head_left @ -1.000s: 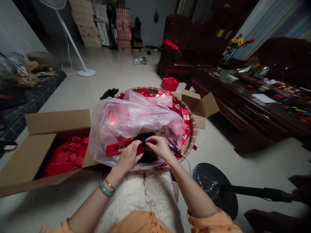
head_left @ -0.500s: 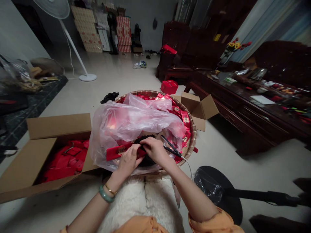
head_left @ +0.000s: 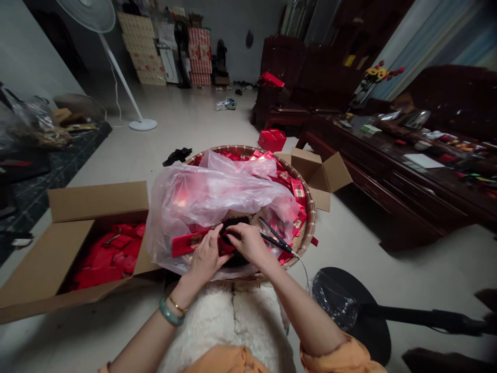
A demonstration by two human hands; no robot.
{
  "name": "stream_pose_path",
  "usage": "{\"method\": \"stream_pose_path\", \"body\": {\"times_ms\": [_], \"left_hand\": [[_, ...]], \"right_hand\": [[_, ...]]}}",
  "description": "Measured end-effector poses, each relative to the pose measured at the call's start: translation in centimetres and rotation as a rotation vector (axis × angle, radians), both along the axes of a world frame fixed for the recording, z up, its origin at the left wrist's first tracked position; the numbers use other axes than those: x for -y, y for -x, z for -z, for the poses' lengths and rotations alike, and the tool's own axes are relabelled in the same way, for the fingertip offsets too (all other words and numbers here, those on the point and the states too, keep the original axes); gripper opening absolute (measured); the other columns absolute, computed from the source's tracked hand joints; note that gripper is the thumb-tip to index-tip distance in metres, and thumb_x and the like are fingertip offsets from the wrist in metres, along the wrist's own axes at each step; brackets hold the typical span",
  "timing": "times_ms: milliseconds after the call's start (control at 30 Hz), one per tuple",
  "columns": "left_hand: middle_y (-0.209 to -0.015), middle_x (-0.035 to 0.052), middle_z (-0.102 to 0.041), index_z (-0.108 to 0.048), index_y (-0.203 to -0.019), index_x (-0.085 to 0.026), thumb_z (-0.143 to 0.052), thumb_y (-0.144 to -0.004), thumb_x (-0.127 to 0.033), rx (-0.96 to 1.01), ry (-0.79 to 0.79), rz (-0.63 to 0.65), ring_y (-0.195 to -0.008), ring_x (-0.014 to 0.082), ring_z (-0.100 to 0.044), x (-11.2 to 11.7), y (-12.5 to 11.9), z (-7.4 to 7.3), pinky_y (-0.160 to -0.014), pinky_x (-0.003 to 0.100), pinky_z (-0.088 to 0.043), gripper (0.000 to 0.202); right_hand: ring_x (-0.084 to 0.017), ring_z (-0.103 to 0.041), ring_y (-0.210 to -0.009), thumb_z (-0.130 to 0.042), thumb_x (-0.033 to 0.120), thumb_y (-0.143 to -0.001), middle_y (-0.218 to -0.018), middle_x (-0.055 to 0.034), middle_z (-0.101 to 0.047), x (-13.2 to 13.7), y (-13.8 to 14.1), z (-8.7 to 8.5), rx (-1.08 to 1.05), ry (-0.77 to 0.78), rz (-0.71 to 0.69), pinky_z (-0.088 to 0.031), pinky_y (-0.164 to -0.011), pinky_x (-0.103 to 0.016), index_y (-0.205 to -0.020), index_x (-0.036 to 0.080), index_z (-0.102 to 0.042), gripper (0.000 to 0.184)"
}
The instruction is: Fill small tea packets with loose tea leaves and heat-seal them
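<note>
My left hand (head_left: 206,254) is closed on a long red packet (head_left: 187,243) that sticks out to the left. My right hand (head_left: 245,242) pinches at the packet's right end, over a heap of dark loose stuff (head_left: 235,223); what its fingertips hold is too small to make out. Both hands work over a round woven basket (head_left: 308,217) that holds several red packets (head_left: 297,192) and a crumpled clear plastic bag (head_left: 217,194). A black clamp-like tool (head_left: 275,237) with a thin wire lies in the basket just right of my right hand.
An open cardboard box (head_left: 54,248) with red packets stands at left. A smaller open box (head_left: 320,173) sits behind the basket. A dark wooden table (head_left: 392,171) runs along the right. A black fan base (head_left: 349,305) lies on the floor at right, a white standing fan (head_left: 116,67) far left.
My right hand has drawn slightly left and closer to my left hand at the packet's end. The view has shifted a little; nothing else moved.
</note>
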State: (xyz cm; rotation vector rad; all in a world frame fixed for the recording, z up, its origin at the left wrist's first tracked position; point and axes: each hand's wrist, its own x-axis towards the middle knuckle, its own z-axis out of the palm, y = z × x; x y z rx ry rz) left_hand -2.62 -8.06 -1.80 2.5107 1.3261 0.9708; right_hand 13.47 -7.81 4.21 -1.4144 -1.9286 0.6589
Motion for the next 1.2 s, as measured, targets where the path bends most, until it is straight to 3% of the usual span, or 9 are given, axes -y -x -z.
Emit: {"method": "stream_pose_path", "body": {"times_ms": [133, 233, 400, 467, 600, 800, 900, 1067, 1200], "left_hand": [[-0.122, 0.0156, -0.052, -0.021, -0.14, -0.019, -0.074, -0.069, -0.033, 0.026, 0.088, -0.029, -0.113, 0.0303, -0.054, -0.2, 0.4, -0.4, -0.09, 0.043, -0.048, 0.09], [-0.112, 0.0116, -0.054, -0.034, -0.133, -0.02, -0.073, -0.068, -0.038, 0.01, 0.152, -0.035, -0.104, 0.0287, -0.056, -0.3, 0.6, -0.7, -0.085, 0.042, -0.049, 0.079], [-0.097, 0.0074, -0.052, -0.052, -0.106, -0.017, -0.066, -0.073, -0.031, -0.047, 0.167, -0.067, -0.091, 0.0249, -0.056, 0.1, 0.4, -1.1, -0.076, 0.037, -0.049, 0.039], [-0.097, 0.0075, -0.051, -0.052, -0.101, -0.017, -0.061, -0.074, -0.022, -0.073, 0.164, -0.094, -0.09, 0.0238, -0.055, 0.3, 0.3, -1.4, -0.075, 0.035, -0.048, 0.029], [-0.096, 0.0082, -0.055, -0.053, -0.097, -0.017, -0.055, -0.069, -0.011, -0.091, 0.19, -0.081, -0.093, 0.0252, -0.052, 0.4, 0.2, -1.7, -0.078, 0.038, -0.047, 0.029], [-0.101, 0.0082, -0.061, -0.053, -0.103, -0.017, -0.06, -0.068, -0.015, 0.069, 0.469, 0.04, -0.095, 0.0236, -0.058, -0.2, 0.4, -2.2, -0.081, 0.035, -0.046, 0.036], [-0.103, 0.0064, -0.065, -0.053, -0.114, -0.019, -0.063, -0.071, -0.02, 0.097, 0.611, 0.117, -0.09, 0.0216, -0.062, -0.8, 0.5, -2.3, -0.078, 0.032, -0.047, 0.045], [-0.096, 0.0078, -0.07, -0.066, -0.103, -0.017, -0.066, -0.07, -0.019, 0.059, 0.601, 0.063, -0.086, 0.0225, -0.064, -1.9, 0.3, -1.8, -0.079, 0.031, -0.047, 0.033], [-0.1, 0.0077, -0.071, -0.068, -0.103, -0.017, -0.065, -0.069, -0.016, 0.097, 0.642, 0.063, -0.09, 0.0222, -0.065, -2.0, 0.0, -1.5, -0.082, 0.03, -0.046, 0.034]], "right_hand": [[-0.017, -0.065, -0.082, -0.059, 0.023, -0.082, -0.092, -0.0048, -0.071, 0.0, -1.6, -0.2, -0.271, -0.011, 0.158, -0.049, -0.076, -0.028, -0.095, 0.019, -0.07, 0.017], [-0.018, -0.063, -0.082, -0.059, 0.025, -0.082, -0.096, -0.0077, -0.069, 0.5, -2.9, -0.5, -0.237, -0.082, 0.276, -0.05, -0.073, -0.03, -0.107, 0.016, -0.065, 0.027], [-0.019, -0.055, -0.085, -0.052, 0.023, -0.086, -0.092, -0.0066, -0.068, 2.7, -1.4, -1.1, 0.084, -0.28, -0.002, -0.046, -0.076, -0.031, -0.103, 0.019, -0.065, 0.021], [-0.021, -0.051, -0.085, -0.052, 0.023, -0.086, -0.088, -0.0072, -0.068, 3.4, -0.1, -1.3, 0.266, -0.237, -0.093, -0.045, -0.074, -0.032, -0.1, 0.018, -0.066, 0.02], [-0.025, -0.048, -0.088, -0.055, 0.024, -0.084, -0.09, -0.0096, -0.068, 3.5, 1.4, -1.5, 0.506, -0.044, -0.052, -0.042, -0.076, -0.037, -0.095, 0.015, -0.066, 0.018], [-0.029, -0.044, -0.1, -0.057, 0.031, -0.085, -0.085, -0.0063, -0.07, 2.7, 1.1, -0.8, 0.591, 0.052, -0.023, -0.024, -0.097, -0.054, -0.086, 0.019, -0.069, 0.017], [-0.027, -0.044, -0.1, -0.055, 0.029, -0.086, -0.086, -0.0043, -0.07, 2.6, 0.7, -0.3, 0.571, 0.023, -0.04, -0.02, -0.099, -0.052, -0.084, 0.021, -0.07, 0.017], [-0.027, -0.042, -0.108, -0.056, 0.031, -0.086, -0.093, -0.0061, -0.069, 2.6, -0.3, -0.8, 0.514, -0.058, 0.017, -0.026, -0.096, -0.043, -0.092, 0.02, -0.07, 0.018], [-0.027, -0.045, -0.111, -0.06, 0.035, -0.084, -0.086, -0.0078, -0.07, 2.3, -0.7, -0.4, 0.533, 0.082, -0.029, -0.023, -0.098, -0.045, -0.086, 0.019, -0.071, 0.019]]}}
